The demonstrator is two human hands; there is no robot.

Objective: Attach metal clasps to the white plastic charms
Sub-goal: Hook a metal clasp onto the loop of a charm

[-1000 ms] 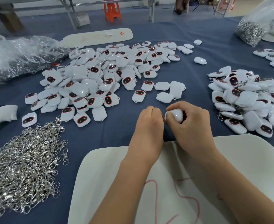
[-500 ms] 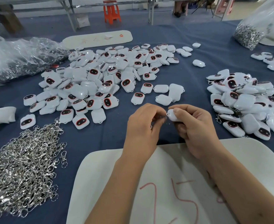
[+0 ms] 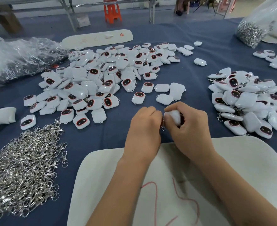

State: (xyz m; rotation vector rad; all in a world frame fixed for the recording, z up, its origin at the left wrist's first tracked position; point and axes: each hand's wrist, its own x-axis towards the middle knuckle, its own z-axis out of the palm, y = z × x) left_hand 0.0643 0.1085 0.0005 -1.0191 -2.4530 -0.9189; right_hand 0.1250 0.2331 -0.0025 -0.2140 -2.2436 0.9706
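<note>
- Right hand [image 3: 190, 128] grips a white charm [image 3: 172, 117].
- Left hand [image 3: 144, 128] curls around a clasp [image 3: 163, 128] beside it.
- Both hands above the desk [image 3: 111, 134].

Both forearms are bare from the picture's lower edge up to the wrists, with no sleeve, watch, ring or glove showing on the left hand [image 3: 143, 126] or the right hand [image 3: 189, 128].

We're looking down from head height, close over the table's [image 3: 199, 36] near edge, facing forward toward its far edge.
</note>
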